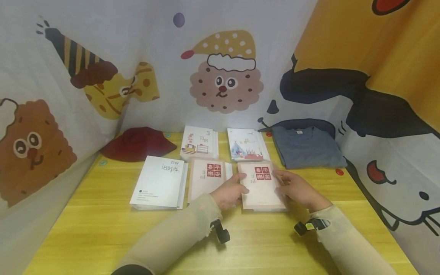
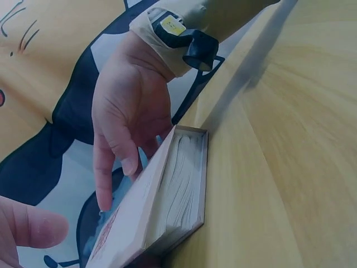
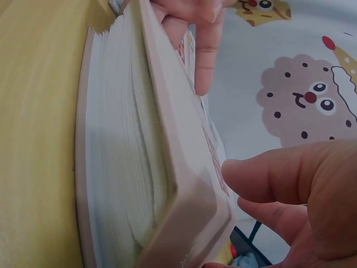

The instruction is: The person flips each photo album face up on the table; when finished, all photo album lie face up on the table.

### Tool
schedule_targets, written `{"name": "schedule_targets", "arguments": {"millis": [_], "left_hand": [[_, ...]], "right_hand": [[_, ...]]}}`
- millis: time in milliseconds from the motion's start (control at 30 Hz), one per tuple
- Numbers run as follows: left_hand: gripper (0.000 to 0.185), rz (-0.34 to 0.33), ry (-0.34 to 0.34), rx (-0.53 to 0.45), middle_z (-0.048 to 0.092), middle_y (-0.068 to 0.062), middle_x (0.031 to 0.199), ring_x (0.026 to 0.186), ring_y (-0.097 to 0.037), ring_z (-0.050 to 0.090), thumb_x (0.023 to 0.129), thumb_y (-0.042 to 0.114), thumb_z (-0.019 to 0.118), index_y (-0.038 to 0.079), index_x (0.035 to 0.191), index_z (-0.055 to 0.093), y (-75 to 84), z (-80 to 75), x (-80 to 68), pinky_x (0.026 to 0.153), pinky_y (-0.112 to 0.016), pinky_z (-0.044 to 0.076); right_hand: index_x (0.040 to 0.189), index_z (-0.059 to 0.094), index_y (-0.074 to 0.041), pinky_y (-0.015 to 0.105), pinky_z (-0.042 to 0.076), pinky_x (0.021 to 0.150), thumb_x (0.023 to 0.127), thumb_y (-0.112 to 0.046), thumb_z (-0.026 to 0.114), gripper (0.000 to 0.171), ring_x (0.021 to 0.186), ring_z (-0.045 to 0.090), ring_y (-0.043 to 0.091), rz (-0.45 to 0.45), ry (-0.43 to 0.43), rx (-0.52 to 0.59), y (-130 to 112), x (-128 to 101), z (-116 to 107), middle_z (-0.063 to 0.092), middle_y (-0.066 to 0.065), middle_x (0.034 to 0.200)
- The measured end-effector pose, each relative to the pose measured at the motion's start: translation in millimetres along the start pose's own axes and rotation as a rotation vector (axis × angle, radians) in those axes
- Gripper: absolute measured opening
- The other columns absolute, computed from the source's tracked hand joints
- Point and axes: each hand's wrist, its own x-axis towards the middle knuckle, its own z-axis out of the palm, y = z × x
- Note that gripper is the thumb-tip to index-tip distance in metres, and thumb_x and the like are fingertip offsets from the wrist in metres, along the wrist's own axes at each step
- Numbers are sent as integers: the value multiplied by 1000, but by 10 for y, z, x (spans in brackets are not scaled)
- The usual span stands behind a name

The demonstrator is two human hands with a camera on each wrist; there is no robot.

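Note:
A pale pink book with red square characters on its cover lies flat on the table between both hands. My left hand is at its left edge, fingers extended. My right hand is at its right side, fingers loosely spread. In the right wrist view, the thumb hovers by the spine corner of the book, and the cover stands slightly apart from the pages. The left wrist view shows the book's page edges with the right hand beyond, and the left thumb apart from the cover.
A matching pink book lies just left, beside a white book. Two illustrated books lie behind. A dark red hat is at back left, a folded blue-grey shirt at back right. Cartoon-printed curtain encloses the table.

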Motion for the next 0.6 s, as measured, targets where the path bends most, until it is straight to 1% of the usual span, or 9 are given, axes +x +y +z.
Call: {"name": "schedule_targets", "arguments": {"millis": [100,167,300,400,533,600], "left_hand": [[79,-5,2,-21,46,-21,154,111,-28,66,93,-6,57,10,165,29,4,16,2,91,-38,63],[79,-15,-1,-31,44,-21,155,113,-28,66,94,-6,57,11,165,29,12,23,2,92,-39,62],[78,-24,1,-45,40,-22,159,118,-29,64,94,-5,57,11,165,28,15,37,7,96,-41,62],[78,-22,22,-30,35,-21,163,121,-29,61,93,-5,58,9,164,30,1,49,16,99,-41,60],[75,-6,45,-7,32,-19,167,127,-31,57,92,-6,59,8,162,35,-19,73,27,103,-43,58],[74,10,41,-1,34,-20,166,129,-31,57,92,-6,59,8,161,37,-23,85,28,104,-42,57]], "right_hand": [[158,46,-2,31,55,87,93,-8,73,70,137,46,45,-4,-2,-4,10,7,-3,37,35,162],[158,46,-2,32,54,92,94,-9,73,70,141,44,46,-5,-5,-7,13,9,-5,36,34,163],[158,46,-2,37,53,98,94,-10,73,70,140,46,46,-2,-4,-11,18,9,-8,39,34,161],[158,46,-2,42,53,101,94,-11,74,70,139,47,47,-1,0,-15,21,7,-7,40,35,160],[158,46,-2,49,50,108,95,-12,74,69,144,43,51,-19,2,-24,30,4,-11,39,34,161],[157,47,-2,53,47,112,95,-11,74,69,147,41,51,-30,6,-23,40,5,-14,39,32,162]]}}
